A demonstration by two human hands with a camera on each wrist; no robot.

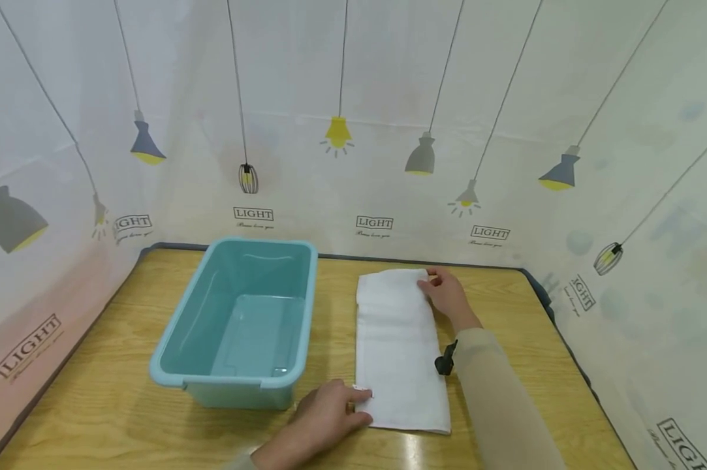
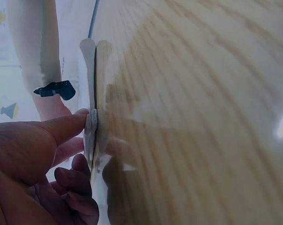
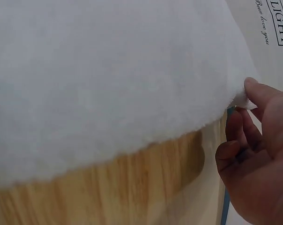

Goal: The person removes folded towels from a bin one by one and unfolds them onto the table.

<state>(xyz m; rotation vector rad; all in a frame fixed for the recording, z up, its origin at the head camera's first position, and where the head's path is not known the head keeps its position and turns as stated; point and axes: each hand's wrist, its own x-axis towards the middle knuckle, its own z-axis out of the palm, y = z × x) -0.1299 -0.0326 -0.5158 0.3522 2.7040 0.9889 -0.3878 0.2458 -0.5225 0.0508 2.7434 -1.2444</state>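
A white towel, folded into a long strip, lies on the wooden table. At its far right corner, my right hand pinches the cloth between thumb and fingers. The right wrist view shows that corner raised a little, with the hand at its edge. My left hand holds the towel's left edge close to the near corner, by a small label. Seen from the left wrist, the thumb of the left hand meets the folded layers, and the other fingers are curled.
A light blue plastic bin with nothing inside stands left of the towel. The wooden table ends at white curtains printed with lamps, at the back and both sides. A black wrist camera sits on the right sleeve.
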